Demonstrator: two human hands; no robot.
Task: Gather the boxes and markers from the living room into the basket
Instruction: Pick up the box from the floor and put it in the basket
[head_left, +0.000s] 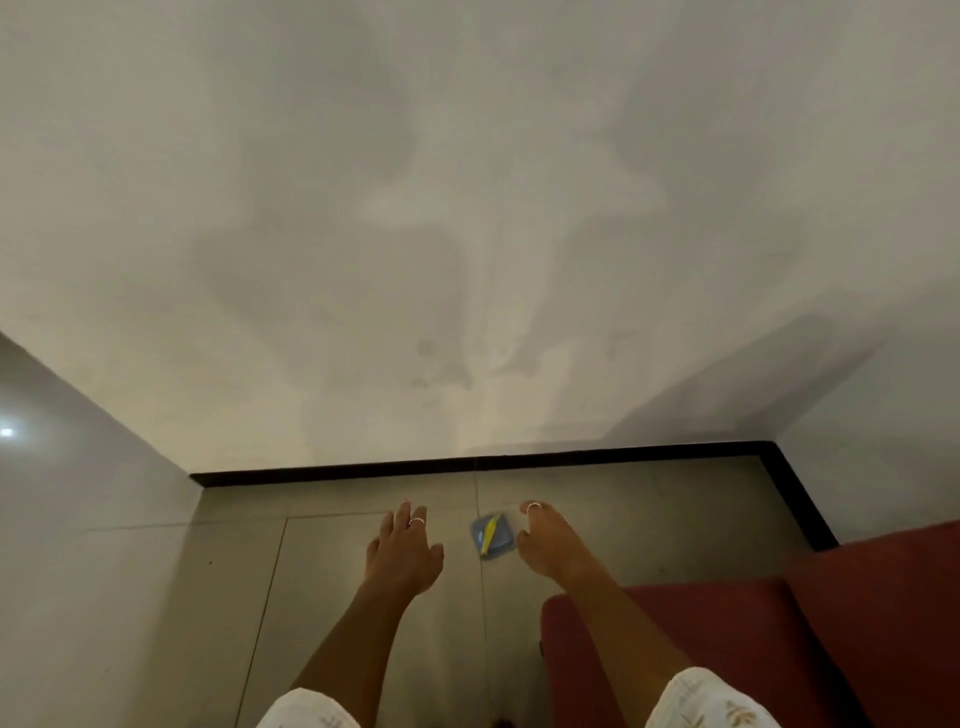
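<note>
Both hands empty, fingers loose: left hand (402, 551), right hand (545, 543) flanking blue box (492, 538) with yellow marker (488, 535), lower centre; probably reaching to lift.

both hands reach down: left hand (402, 553) and right hand (545, 545) flank a blue box (492, 538) on the floor (337, 571).

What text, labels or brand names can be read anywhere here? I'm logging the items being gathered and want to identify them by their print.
None can be read.
Blue box on the floor tiles: any print on it is too small and blurred to read.
Yellow marker lying on the box: no legible lettering.
White sleeves: a leaf pattern only, no words.
Wall and red sofa: no signs or labels visible.
</note>
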